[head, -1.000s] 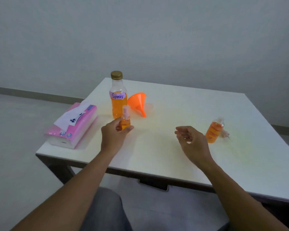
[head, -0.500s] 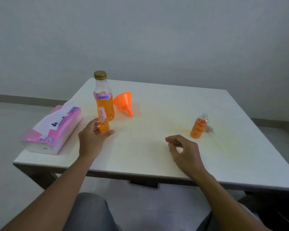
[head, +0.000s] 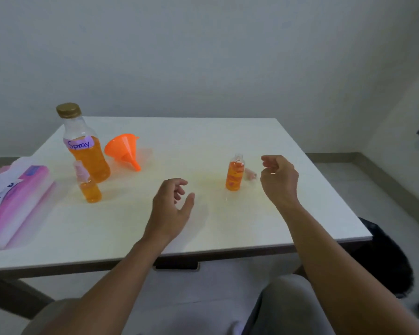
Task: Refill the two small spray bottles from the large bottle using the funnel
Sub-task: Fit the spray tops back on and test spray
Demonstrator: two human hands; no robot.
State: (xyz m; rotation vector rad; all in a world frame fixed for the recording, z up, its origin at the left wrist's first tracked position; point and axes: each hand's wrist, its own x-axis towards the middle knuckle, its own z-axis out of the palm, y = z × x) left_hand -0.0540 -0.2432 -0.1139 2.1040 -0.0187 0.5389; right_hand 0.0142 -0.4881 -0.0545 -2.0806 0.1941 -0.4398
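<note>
The large bottle (head: 85, 146), gold-capped and labelled "Spray", stands at the table's far left with orange liquid in it. In front of it stands a small spray bottle (head: 88, 186) with its clear cap on. An orange funnel (head: 124, 149) lies on its side to the right of the large bottle. A second small bottle (head: 235, 174) stands uncapped near the middle right, its spray head (head: 250, 174) lying just behind it. My left hand (head: 171, 207) hovers empty left of that bottle, fingers loosely curled. My right hand (head: 278, 180) hovers empty to its right.
A pink tissue pack (head: 15, 201) lies at the left edge of the white table (head: 228, 226). A dark object (head: 382, 257) sits on the floor at the table's right front corner. My knees are below the front edge.
My left hand let go of the capped small bottle and moved right toward the uncapped one. My right hand rose and moved to that bottle's right side. The view swung right.
</note>
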